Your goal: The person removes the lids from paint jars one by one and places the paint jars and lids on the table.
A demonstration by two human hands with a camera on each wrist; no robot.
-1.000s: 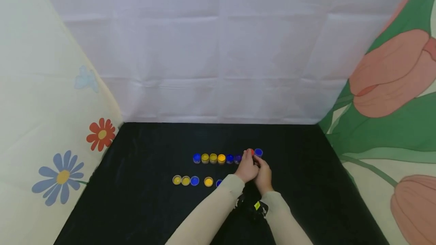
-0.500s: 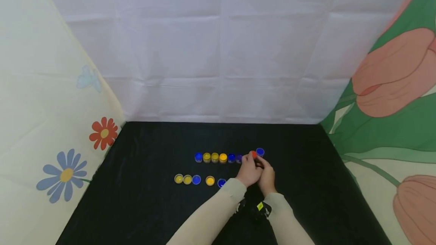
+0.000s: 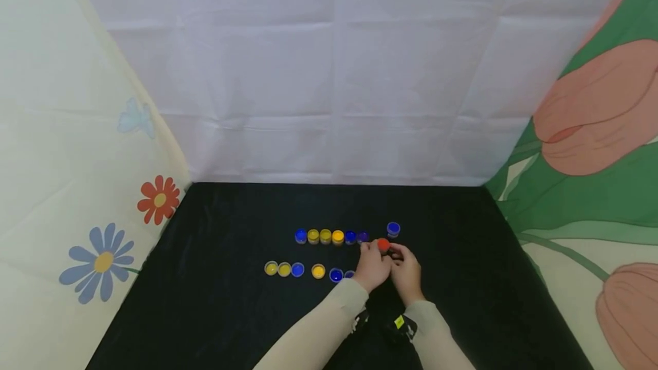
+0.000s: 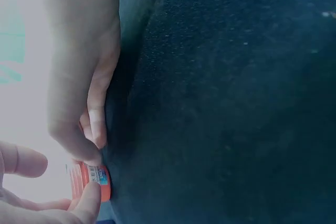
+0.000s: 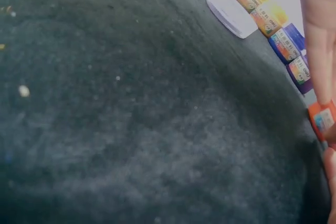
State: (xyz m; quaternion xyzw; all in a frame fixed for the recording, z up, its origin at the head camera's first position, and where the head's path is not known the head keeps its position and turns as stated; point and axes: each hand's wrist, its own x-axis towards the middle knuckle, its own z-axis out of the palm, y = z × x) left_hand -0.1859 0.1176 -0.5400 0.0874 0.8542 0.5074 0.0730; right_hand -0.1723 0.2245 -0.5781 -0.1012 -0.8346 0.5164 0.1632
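A small red-orange paint pot (image 3: 383, 245) with a printed label is held between both hands, close to the black tabletop. My left hand (image 3: 372, 267) pinches it from the left. From the other side, my right hand (image 3: 406, 274) grips it with curled fingertips. The left wrist view shows the pot (image 4: 95, 181) side-on, fingers from both hands touching it. Behind the hands a row of paint pots includes a purple pot (image 3: 363, 236), a dark blue pot (image 3: 350, 237) and an orange-yellow pot (image 3: 337, 237). A lone blue pot (image 3: 393, 229) stands farther right.
Nearer the person lies a second row of flat round pieces with pale rims, among them a yellow piece (image 3: 318, 271) and a blue piece (image 3: 336, 274); my left hand and sleeve partly cover its right end. A white cloth (image 3: 329, 73) hangs behind the black tabletop (image 3: 231, 324).
Both hands have drawn the red-orange pot out of the back row toward the person. A gap now shows between the purple and the lone blue pot.
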